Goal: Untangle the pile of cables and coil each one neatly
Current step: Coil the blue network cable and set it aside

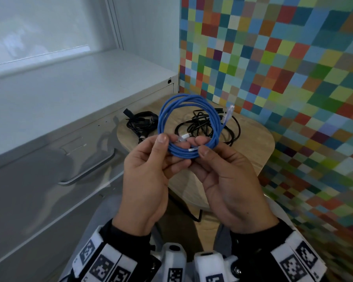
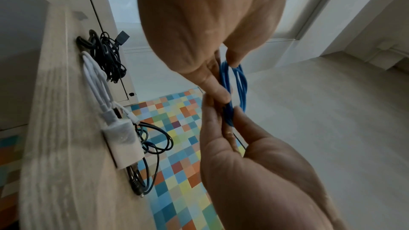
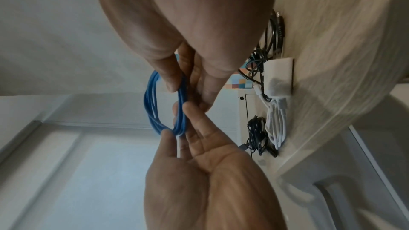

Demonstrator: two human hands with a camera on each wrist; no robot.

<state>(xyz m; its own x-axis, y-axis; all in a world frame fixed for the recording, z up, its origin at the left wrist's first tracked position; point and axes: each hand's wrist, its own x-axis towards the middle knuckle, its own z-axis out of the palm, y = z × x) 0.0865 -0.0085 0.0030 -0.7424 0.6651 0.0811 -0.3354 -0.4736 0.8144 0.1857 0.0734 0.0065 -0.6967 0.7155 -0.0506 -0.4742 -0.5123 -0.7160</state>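
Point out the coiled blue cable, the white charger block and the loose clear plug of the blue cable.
Coiled blue cable point(image 1: 189, 102), head view, top arc of coil.
White charger block point(image 2: 124, 143), left wrist view, its broad face.
Clear plug point(image 1: 228, 113), head view, plug body.

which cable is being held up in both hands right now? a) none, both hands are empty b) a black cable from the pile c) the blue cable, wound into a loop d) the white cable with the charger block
c: the blue cable hangs in a round coil, pinched at its lower edge by the left hand and the right hand, while the black cables and the white cable lie on the wooden table.
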